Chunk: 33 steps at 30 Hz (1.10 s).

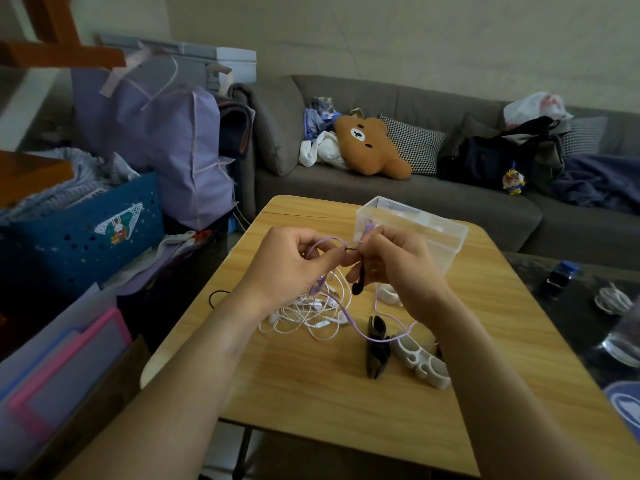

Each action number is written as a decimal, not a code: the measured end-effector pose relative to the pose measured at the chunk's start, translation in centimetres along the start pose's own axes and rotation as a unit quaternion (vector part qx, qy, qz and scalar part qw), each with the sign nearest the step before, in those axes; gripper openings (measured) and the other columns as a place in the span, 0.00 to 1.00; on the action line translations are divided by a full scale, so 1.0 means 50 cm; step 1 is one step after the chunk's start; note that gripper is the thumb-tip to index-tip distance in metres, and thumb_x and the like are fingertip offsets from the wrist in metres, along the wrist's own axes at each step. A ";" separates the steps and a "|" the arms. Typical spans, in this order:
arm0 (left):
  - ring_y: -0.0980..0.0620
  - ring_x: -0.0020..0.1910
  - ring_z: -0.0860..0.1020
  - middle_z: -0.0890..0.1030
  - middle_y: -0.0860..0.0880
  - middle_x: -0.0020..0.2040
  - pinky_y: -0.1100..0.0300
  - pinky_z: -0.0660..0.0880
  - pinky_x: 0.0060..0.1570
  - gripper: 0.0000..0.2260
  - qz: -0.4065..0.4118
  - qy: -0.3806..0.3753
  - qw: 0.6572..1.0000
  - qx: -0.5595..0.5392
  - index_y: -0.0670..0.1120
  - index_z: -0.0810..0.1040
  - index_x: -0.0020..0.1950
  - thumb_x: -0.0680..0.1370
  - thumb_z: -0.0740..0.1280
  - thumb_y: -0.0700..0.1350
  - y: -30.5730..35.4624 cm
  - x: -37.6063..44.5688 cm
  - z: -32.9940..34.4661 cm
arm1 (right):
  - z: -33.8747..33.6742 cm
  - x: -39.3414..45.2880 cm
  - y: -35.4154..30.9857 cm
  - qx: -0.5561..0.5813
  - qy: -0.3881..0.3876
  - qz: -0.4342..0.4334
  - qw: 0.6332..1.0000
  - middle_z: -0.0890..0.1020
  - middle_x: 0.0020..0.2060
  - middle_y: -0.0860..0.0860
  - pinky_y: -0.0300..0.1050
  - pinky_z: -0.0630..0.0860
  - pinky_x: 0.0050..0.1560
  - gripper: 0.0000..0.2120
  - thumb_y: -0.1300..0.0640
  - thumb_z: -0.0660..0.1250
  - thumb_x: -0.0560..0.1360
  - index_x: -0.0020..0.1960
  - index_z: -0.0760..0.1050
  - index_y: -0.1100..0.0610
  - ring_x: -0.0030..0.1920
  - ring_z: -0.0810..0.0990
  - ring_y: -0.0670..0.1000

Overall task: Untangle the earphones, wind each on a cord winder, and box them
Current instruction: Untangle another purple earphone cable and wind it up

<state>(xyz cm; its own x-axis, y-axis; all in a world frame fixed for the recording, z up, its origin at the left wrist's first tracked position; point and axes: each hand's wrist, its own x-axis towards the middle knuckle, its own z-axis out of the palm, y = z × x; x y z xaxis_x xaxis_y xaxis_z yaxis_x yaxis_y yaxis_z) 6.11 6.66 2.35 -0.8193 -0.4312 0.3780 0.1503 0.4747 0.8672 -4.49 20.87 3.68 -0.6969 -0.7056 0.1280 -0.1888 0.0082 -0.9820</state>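
Wooden counter (311, 393) carries everything, and the job looks barely begun. Nearest lie a black cord winder (376, 351) and a white cord winder (420, 360), both bare of cord. Beyond them the white earphones (304, 315) sit in a loose snarl. Above it, the left hand (287, 268) and right hand (391, 261) each pinch the lilac earphone cord (332, 241), working at a knot with a black cord. Farthest, the clear box (415, 226) seems to hold no wound earphones.
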 end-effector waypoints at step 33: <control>0.49 0.28 0.72 0.85 0.50 0.43 0.65 0.70 0.25 0.10 -0.070 -0.052 0.996 -0.031 0.46 0.84 0.54 0.74 0.75 0.39 0.005 -0.004 -0.006 | -0.037 -0.010 -0.037 -0.222 0.019 -0.177 0.959 0.87 0.44 0.44 0.34 0.77 0.45 0.12 0.65 0.70 0.77 0.48 0.84 0.48 0.42 0.83 0.38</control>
<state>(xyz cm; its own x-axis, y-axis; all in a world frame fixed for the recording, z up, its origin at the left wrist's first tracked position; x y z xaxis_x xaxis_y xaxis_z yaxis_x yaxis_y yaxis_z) 6.47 6.64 2.58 -0.8867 -0.4071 0.2191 0.0619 0.3651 0.9289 -5.07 22.52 5.67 -0.5581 -0.6938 0.4552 -0.6877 0.0796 -0.7216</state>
